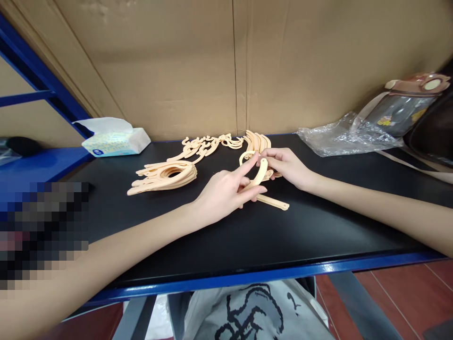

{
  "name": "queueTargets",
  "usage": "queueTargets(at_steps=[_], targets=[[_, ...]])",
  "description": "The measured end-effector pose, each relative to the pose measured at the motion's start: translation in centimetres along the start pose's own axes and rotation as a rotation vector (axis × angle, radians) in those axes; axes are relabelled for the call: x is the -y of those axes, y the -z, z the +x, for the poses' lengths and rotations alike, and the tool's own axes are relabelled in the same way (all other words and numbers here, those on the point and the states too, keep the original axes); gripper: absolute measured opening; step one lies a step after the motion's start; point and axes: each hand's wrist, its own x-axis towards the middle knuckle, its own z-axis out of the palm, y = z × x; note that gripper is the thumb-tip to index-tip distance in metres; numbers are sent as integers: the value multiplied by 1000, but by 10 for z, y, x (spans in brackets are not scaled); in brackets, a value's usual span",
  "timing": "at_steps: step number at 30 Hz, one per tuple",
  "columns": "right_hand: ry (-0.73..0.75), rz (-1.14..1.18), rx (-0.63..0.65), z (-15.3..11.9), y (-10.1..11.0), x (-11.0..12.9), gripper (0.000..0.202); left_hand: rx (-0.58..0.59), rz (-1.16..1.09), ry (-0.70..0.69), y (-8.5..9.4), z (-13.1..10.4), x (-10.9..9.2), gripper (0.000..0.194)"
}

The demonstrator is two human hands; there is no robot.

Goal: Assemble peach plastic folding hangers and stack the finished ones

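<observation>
In front of me, both hands are at a beige plastic hanger part (261, 174), a curved arm with a small hole at its upper end. My left hand (226, 191) grips its lower section, with the index finger stretched upward and the thumb pointing right. My right hand (283, 163) has its fingers curled in at the upper right of the part; its fingertips are partly hidden, so what exactly they pinch is unclear. A straight beige arm (274, 203) sticks out below the left thumb. Behind the fingers shows a thin curved beige piece (244, 156).
A stack of beige hanger pieces (166, 175) lies to the left. Hook-shaped pieces (201, 145) and a pile of curved arms (257, 140) lie at the back. A tissue pack (116, 141), a clear plastic bag (347, 137) and a bottle (399, 111) stand near the cardboard wall (170, 61).
</observation>
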Motion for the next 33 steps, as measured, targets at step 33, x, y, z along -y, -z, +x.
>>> queueTargets(at_steps=[33], targets=[[161,-64,-24,-9,-6,6,3,76,-453,147,-2,7,5,43]])
